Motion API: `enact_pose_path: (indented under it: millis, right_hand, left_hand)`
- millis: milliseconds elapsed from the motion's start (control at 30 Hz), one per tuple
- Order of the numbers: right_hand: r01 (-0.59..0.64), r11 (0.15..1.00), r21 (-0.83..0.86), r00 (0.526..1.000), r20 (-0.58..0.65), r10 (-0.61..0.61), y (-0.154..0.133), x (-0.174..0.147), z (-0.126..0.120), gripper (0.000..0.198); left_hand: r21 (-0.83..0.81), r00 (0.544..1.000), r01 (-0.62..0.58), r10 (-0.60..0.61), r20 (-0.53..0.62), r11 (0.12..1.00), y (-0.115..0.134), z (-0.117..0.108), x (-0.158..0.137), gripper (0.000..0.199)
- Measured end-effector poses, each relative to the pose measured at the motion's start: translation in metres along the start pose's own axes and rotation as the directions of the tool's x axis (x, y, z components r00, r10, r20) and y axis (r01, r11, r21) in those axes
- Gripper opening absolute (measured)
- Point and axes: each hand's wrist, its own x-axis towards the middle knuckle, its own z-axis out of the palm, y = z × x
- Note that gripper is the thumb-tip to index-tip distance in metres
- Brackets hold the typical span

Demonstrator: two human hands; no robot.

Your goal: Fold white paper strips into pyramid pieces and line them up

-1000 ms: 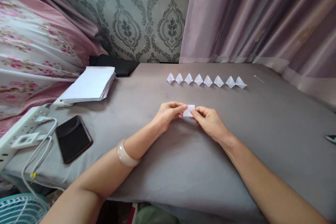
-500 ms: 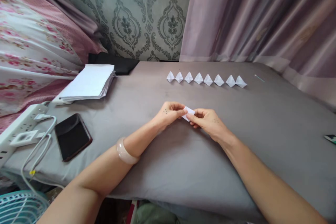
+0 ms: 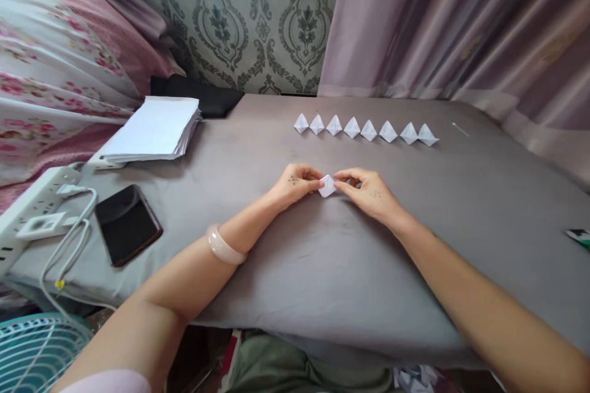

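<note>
A small folded white paper [image 3: 327, 186], diamond-shaped with a crease down its middle, is between my hands above the grey cloth. My left hand [image 3: 297, 184] pinches its left corner, thumb on top and the other fingers behind. At the right corner, the thumb and forefinger of my right hand [image 3: 366, 193] close on the paper's edge, with a small gap visible between the two fingertips. Beyond my hands, several folded white paper boats [image 3: 352, 128] with pointed tops stand in a row.
On the left lie a stack of white paper [image 3: 152, 129], a black phone [image 3: 129, 225] and a white power strip [image 3: 37, 202] with cables. A teal fan [image 3: 41, 353] is at the lower left. A thin white stick [image 3: 461, 129] lies at the far right.
The folded paper has turned from a tilted, partly covered position to an upright diamond facing me. My right hand has drawn back from over it to its right corner. The view has tilted down slightly.
</note>
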Motion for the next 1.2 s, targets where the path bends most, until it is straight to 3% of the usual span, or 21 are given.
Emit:
enact_pose_path:
  millis: [100, 200, 267, 500, 800, 933, 1067, 1200]
  right_hand:
    - [-0.034, 0.999, 0.012, 0.998, 0.059, 0.033, 0.001, 0.007, 0.003, 0.026]
    - [-0.077, 0.997, 0.013, 0.993, 0.088, 0.076, 0.002, 0.013, 0.007, 0.025]
    - [-0.069, 0.998, 0.000, 0.993, 0.096, 0.069, 0.004, 0.016, 0.009, 0.023]
    - [-0.062, 0.998, 0.019, 0.992, 0.115, 0.060, 0.012, 0.021, 0.011, 0.025]
    - [-0.029, 0.997, -0.078, 0.989, 0.142, 0.040, 0.011, 0.018, 0.011, 0.019]
    - [0.028, 0.990, -0.137, 0.990, 0.139, -0.009, 0.009, 0.016, 0.012, 0.014]
    - [0.095, 0.980, -0.173, 0.989, 0.125, -0.074, 0.008, 0.014, 0.013, 0.012]
    - [0.202, 0.951, -0.233, 0.976, 0.133, -0.175, 0.010, 0.012, 0.014, 0.011]
  left_hand:
    - [0.159, 0.996, -0.089, 0.089, 0.009, 0.983, -0.002, -0.002, 0.003, 0.021]
    - [0.404, 0.968, -0.221, 0.251, -0.021, 0.888, 0.000, -0.005, 0.006, 0.016]
    - [0.475, 0.953, -0.268, 0.303, 0.003, 0.838, 0.001, -0.008, 0.009, 0.014]
    - [0.339, 0.975, -0.211, 0.174, 0.138, 0.917, -0.003, -0.017, 0.020, 0.020]
    - [0.423, 0.944, -0.296, 0.194, 0.267, 0.857, 0.005, -0.024, 0.024, 0.015]
    - [0.536, 0.905, -0.421, 0.301, 0.301, 0.731, 0.006, -0.024, 0.024, 0.010]
    - [0.599, 0.808, -0.589, 0.420, 0.414, 0.542, 0.005, -0.023, 0.022, 0.013]
    - [0.656, 0.731, -0.675, 0.431, 0.530, 0.339, 0.006, -0.023, 0.017, 0.025]
